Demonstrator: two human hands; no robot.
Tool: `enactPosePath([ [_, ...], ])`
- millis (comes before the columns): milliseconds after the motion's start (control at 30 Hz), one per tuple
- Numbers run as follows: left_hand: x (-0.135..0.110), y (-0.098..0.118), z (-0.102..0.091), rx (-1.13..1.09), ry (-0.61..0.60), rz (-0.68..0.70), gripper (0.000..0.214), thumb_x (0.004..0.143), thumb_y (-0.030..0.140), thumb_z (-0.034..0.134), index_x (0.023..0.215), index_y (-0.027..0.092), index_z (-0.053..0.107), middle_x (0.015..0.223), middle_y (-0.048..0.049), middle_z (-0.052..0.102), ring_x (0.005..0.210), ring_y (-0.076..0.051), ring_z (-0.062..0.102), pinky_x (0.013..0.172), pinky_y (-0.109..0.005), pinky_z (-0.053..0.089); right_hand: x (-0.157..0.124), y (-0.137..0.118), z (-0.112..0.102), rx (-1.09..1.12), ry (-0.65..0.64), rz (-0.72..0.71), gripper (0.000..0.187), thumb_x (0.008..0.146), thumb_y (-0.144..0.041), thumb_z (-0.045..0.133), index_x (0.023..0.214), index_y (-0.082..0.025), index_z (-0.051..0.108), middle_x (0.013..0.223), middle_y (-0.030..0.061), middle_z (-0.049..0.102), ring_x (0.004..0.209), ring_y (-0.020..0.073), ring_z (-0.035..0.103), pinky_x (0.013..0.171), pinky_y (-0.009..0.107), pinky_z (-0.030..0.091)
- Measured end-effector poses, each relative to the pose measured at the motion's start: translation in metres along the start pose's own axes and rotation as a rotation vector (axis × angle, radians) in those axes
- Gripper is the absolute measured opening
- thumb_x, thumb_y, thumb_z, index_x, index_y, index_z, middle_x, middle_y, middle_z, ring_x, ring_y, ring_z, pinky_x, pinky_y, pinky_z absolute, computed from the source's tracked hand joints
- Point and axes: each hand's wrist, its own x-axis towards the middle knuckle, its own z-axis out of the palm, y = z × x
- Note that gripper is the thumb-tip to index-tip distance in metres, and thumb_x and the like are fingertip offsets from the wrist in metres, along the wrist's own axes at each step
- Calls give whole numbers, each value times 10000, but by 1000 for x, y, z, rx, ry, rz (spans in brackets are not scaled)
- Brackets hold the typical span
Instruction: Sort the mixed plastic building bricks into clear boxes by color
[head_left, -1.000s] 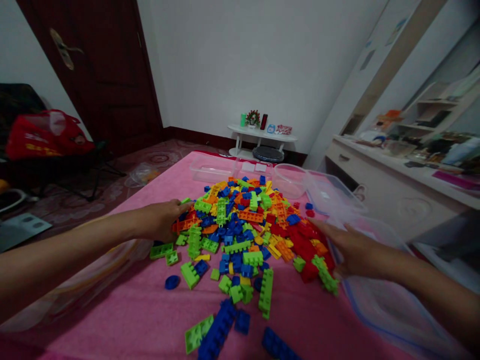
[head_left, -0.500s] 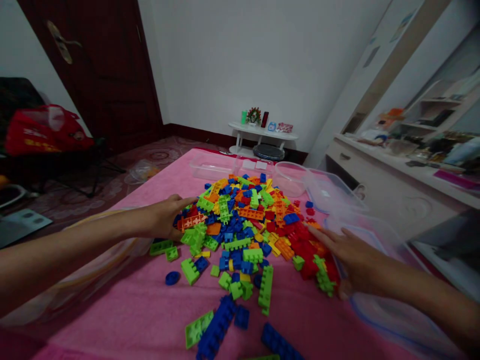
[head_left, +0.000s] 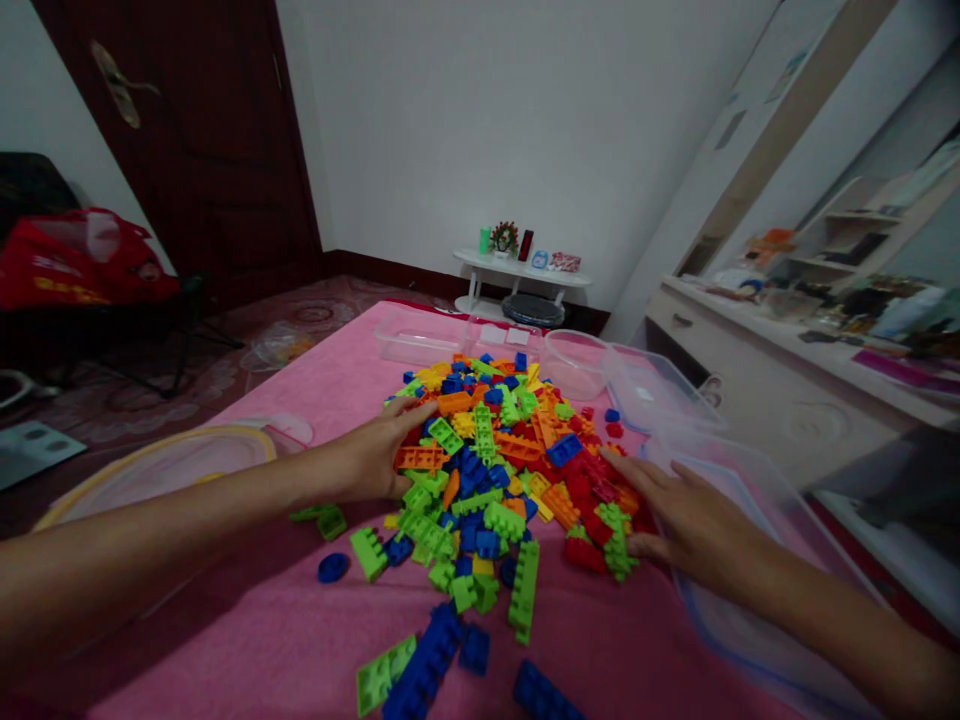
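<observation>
A heap of mixed toy building bricks (head_left: 480, 470), in green, blue, orange, yellow and red, lies on a pink cloth (head_left: 247, 640). At the heap's left side my left hand (head_left: 386, 450) is open, its fingers stretched along orange and green bricks and its palm facing inward. On the right my right hand (head_left: 675, 505) is open too, thumb and fingers apart, touching red bricks and a long green brick (head_left: 618, 545). Nearer to me lie a long blue brick (head_left: 426, 660), a green brick (head_left: 384, 675) and a round blue piece (head_left: 332, 567).
Clear plastic boxes (head_left: 420, 345) and a round clear tub (head_left: 576, 365) stand behind the heap. More clear boxes (head_left: 660, 390) line the right side. A clear container with a yellow rim (head_left: 259, 432) is under my left forearm. A dresser (head_left: 750, 370) stands at right.
My left hand has moved right, pushing the heap's left side inward. My right hand has shifted slightly left with the red and green bricks beside it. The view has shifted a little.
</observation>
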Motion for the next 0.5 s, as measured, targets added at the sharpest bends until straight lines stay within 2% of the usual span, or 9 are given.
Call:
enactPosePath([
  [67,0,5,0,3,-20,-31,897,644,262,682,1423,235,239,1408,-113,276,1277,-271,363,1067,-382,334,-2,-3,-1,-15,0,12,812,710,-382,613,1432,-226,277,1411,136,415,1253,346,424,1062,611,175],
  [133,-5,10,-1,1,-29,-30,866,664,269,675,1422,258,255,1428,-102,270,1290,-275,354,1066,-397,335,-3,-6,-1,4,-16,-4,904,658,-428,654,1439,-199,260,1397,165,425,1262,365,405,1064,620,141],
  [233,-15,18,-3,-1,-33,-6,836,690,298,672,1420,290,266,1463,-79,238,1340,-280,284,1077,-405,320,-1,-14,3,82,-9,-31,990,618,-433,674,1453,-170,212,1376,190,432,1242,355,423,1064,562,219],
  [300,-19,24,-2,-3,-34,1,862,685,336,687,1427,301,249,1492,-77,189,1369,-294,224,1088,-420,299,3,-22,10,166,65,-37,959,650,-407,644,1459,-182,180,1367,175,426,1226,320,439,1036,483,317],
  [367,-19,29,2,-14,-32,-7,937,658,386,714,1440,304,205,1513,-92,123,1379,-320,188,1087,-451,290,10,-30,17,274,144,-48,949,671,-377,623,1464,-201,133,1374,153,395,1232,285,429,1013,418,365],
  [500,-12,37,14,-57,1,-64,1072,598,456,748,1457,272,133,1513,-139,71,1381,-359,157,1081,-503,274,29,-41,26,490,244,-39,907,667,-329,628,1439,-181,177,1398,147,336,1297,269,344,1066,408,304],
])
